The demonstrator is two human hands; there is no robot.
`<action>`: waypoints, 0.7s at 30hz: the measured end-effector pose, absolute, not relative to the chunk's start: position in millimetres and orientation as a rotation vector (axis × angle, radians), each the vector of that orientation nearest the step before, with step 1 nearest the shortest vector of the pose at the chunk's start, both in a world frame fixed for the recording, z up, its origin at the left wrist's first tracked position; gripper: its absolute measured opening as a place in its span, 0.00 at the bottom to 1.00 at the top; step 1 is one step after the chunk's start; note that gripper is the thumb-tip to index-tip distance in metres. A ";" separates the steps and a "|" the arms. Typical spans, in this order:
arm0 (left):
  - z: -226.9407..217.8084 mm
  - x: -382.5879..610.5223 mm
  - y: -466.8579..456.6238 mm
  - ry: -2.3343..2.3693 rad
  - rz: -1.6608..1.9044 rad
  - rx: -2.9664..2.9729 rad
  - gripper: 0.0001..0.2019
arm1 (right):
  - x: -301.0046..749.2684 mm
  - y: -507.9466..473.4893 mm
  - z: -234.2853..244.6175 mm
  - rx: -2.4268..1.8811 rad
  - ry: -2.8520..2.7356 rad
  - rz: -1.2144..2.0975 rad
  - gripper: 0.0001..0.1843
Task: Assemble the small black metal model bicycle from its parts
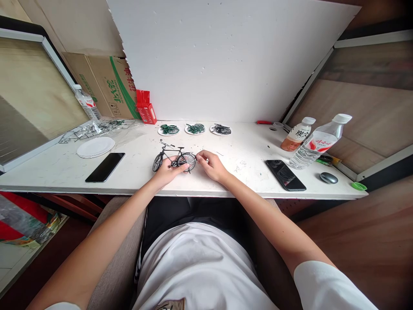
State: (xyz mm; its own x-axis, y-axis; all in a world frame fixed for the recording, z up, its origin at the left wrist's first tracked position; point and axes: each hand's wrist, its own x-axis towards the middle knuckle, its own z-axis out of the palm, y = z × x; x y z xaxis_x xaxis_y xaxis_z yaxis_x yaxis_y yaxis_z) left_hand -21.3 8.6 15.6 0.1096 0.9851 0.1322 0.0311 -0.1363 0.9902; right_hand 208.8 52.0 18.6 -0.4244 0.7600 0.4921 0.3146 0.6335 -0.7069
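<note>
A small black model bicycle point(173, 157) stands upright on the white table point(245, 146), near the front edge. My left hand point(167, 170) holds it from the near side, fingers closed around the frame by the rear wheel. My right hand point(211, 165) is just right of the rear wheel, its fingertips pinched together on something too small to make out. Three white plates with small bicycle parts, two green point(168, 129) point(195, 128) and one dark point(221, 129), lie in a row behind the bicycle.
A black phone point(105, 166) and stacked white plates point(96, 147) lie at left, with plastic part frames point(93, 129) behind. At right are another phone point(285, 175), two bottles point(318, 141), a grey mouse point(328, 177) and a green cap point(359, 186). A white board point(226, 60) backs the table.
</note>
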 end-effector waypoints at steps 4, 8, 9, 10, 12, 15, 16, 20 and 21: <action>14.9 -21.1 8.9 1.083 1.207 1.404 0.29 | 207.4 50.7 19.6 -0.808 -2.052 0.710 0.23; 16.1 -20.9 8.4 1.081 1.211 1.418 0.29 | 207.4 51.3 18.1 -0.787 -2.061 0.701 0.24; 16.4 -21.0 8.4 1.083 1.211 1.419 0.29 | 207.5 51.5 17.8 -0.784 -2.065 0.694 0.24; 16.5 -21.1 8.3 1.086 1.210 1.421 0.29 | 207.5 51.6 17.7 -0.781 -2.069 0.686 0.24; 16.6 -21.2 8.4 1.094 1.207 1.422 0.29 | 207.3 51.5 17.8 -0.777 -2.073 0.669 0.23; 16.4 -21.2 8.6 1.085 1.209 1.424 0.28 | 206.8 50.5 18.1 -0.774 -2.078 0.652 0.23; 16.3 -21.1 8.6 1.076 1.210 1.427 0.28 | 206.6 50.1 18.2 -0.775 -2.079 0.645 0.23; 16.2 -21.1 8.8 1.056 1.210 1.423 0.29 | 205.9 49.0 17.9 -0.782 -2.085 0.607 0.23; 16.2 -21.2 8.8 1.057 1.210 1.419 0.30 | 205.8 48.9 17.8 -0.783 -2.084 0.599 0.23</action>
